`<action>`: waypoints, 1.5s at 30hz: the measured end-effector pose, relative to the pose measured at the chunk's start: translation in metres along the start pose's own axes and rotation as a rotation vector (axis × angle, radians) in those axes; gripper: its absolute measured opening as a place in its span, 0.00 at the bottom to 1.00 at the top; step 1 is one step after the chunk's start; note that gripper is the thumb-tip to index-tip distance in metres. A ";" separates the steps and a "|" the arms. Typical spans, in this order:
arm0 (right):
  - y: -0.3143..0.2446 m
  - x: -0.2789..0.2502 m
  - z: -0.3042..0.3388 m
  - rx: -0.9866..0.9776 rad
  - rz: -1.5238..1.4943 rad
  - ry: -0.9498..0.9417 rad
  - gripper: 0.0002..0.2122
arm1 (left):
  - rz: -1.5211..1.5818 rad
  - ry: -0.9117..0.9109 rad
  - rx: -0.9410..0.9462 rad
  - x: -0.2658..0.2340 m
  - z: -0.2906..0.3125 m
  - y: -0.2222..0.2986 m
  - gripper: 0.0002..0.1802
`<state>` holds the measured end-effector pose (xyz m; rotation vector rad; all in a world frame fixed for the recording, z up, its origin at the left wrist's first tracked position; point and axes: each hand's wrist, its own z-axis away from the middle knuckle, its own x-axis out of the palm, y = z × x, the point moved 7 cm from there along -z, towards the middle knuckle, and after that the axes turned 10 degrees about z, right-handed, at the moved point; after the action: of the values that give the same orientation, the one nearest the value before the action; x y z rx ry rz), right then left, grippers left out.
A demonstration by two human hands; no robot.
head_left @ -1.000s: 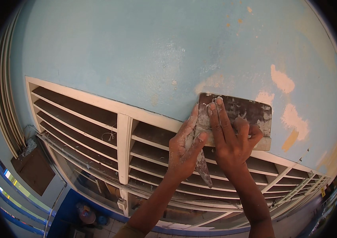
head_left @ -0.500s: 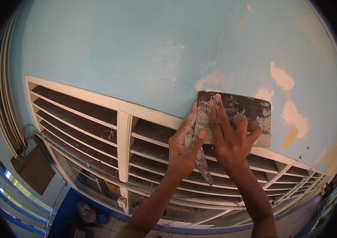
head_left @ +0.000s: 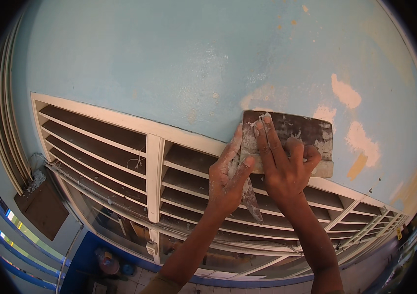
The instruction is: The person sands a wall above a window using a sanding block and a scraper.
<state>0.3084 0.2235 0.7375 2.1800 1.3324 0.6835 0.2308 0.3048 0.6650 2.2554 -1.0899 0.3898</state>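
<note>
My right hand (head_left: 287, 171) grips a wide putty spreader (head_left: 309, 128) with a dark, putty-smeared blade and a pale lower edge. Two of its fingers lie stretched along the blade; the others are curled. The spreader's upper edge is at the light blue wall (head_left: 135, 54), just above a louvred frame. Close beside it, my left hand (head_left: 224, 183) is closed on a putty-coated blade (head_left: 252, 203), seen nearly edge-on, whose tapered end points down. White putty covers the left fingers and thumb. The fingers partly hide where the two tools meet.
White louvres (head_left: 103, 139) with dusty dark slats run below the wall. Pale filler patches (head_left: 363, 142) mark the wall at right. Pipes (head_left: 2, 103) drop to a brown box (head_left: 41, 210) at left. Blue railings (head_left: 19, 262) and a tiled floor (head_left: 144, 279) lie below.
The spreader and the right hand have shifted slightly up and left. The tapered end of the left hand's blade sits a little higher. Both grips look the same.
</note>
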 end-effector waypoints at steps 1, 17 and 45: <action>0.000 0.003 -0.002 0.013 0.005 0.006 0.20 | 0.032 -0.015 0.006 0.002 -0.003 0.000 0.39; -0.026 -0.095 0.058 -0.067 -0.940 -0.594 0.21 | 0.241 0.044 -0.848 -0.051 0.203 -0.009 0.58; -0.108 -0.123 0.214 0.944 -2.094 -0.831 0.30 | 0.320 0.838 -0.468 -0.042 0.260 0.010 0.27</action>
<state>0.3259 0.1243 0.4878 0.1423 2.3624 -1.5635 0.1982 0.1628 0.4453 1.2880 -0.9342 0.9833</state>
